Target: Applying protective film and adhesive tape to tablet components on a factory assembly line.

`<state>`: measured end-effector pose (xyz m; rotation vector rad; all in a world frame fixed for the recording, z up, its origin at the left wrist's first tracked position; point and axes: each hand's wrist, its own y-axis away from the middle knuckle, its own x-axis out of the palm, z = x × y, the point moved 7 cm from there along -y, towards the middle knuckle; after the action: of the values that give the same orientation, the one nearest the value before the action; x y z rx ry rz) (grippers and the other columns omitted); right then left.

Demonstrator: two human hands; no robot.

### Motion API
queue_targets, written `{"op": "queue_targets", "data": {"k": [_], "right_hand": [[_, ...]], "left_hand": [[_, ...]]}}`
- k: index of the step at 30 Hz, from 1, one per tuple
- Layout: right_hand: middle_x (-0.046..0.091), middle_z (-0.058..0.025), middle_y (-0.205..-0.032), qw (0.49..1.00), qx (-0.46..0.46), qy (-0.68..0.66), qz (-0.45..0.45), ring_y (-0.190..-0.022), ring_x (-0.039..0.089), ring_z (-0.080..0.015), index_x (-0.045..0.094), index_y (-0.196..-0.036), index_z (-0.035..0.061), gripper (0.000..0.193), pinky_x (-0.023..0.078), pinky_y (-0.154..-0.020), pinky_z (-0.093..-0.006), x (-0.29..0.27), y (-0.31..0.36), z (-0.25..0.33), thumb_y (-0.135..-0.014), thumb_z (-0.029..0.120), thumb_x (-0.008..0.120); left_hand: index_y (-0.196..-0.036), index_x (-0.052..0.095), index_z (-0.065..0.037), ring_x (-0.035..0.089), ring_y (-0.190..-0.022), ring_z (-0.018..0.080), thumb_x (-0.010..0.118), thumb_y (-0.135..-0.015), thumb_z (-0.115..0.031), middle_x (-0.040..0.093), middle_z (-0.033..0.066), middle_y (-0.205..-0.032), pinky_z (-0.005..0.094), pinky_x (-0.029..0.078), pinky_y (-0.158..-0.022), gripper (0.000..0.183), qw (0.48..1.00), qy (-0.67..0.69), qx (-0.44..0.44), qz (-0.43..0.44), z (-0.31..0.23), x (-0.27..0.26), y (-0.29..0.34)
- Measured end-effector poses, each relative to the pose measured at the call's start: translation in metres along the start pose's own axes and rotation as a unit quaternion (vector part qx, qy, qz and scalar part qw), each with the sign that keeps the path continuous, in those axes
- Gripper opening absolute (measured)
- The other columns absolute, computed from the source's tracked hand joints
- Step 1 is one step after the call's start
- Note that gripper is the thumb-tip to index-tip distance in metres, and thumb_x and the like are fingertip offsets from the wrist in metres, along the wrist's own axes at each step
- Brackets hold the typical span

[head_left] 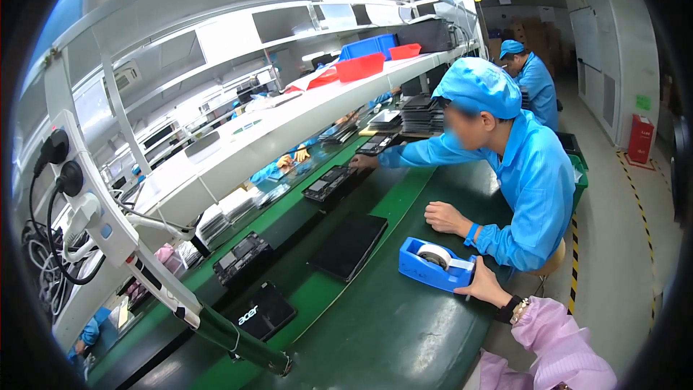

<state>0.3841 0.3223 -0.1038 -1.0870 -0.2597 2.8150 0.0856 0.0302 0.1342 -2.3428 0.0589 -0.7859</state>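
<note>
The right hand [486,284] grips the tape dispenser [433,271] near the counter's [375,336] right edge — a hasty pull could drop it. The left hand is out of view.

Blue tape dispenser [426,271] with roll [426,253]

An electronics workshop; opened devices [329,183] with bare circuitry line the green worktop [375,332]; a co-worker [534,180] in blue cap and smock leans over it; striped floor tape [574,260] runs to its right
</note>
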Motion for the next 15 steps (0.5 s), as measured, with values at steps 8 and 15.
{"op": "queue_targets", "data": {"k": [8, 15], "right_hand": [[0.057, -0.0297, -0.093, 0.989, -0.065, 0.061, 0.122, -0.089, 0.062, -0.0388, 0.028, -0.112, -0.0136, 0.090, 0.051, -0.074, -0.0378, 0.020, -0.031, 0.027, -0.060, 0.039, 0.081], [0.056, -0.0220, -0.097, 0.989, -0.057, 0.112, 0.082, -0.089, 0.059, -0.0363, 0.041, -0.110, -0.0058, 0.082, 0.049, -0.072, -0.0424, 0.033, -0.050, 0.041, -0.056, 0.042, 0.081]], "left_hand": [[-0.083, 0.059, -0.006, 0.052, -0.073, 0.0201, 0.044, -0.093, -0.018, 0.058, 0.0050, -0.088, 0.0324, 0.043, -0.067, 0.021, 0.988, -0.020, 0.020, 0.154, 0.021, 0.056, -0.035], [-0.080, 0.059, -0.005, 0.054, -0.074, 0.0194, 0.047, -0.090, -0.019, 0.057, 0.0067, -0.082, 0.0323, 0.044, -0.070, 0.021, 0.990, -0.023, -0.024, 0.137, 0.054, 0.033, -0.054]]}}
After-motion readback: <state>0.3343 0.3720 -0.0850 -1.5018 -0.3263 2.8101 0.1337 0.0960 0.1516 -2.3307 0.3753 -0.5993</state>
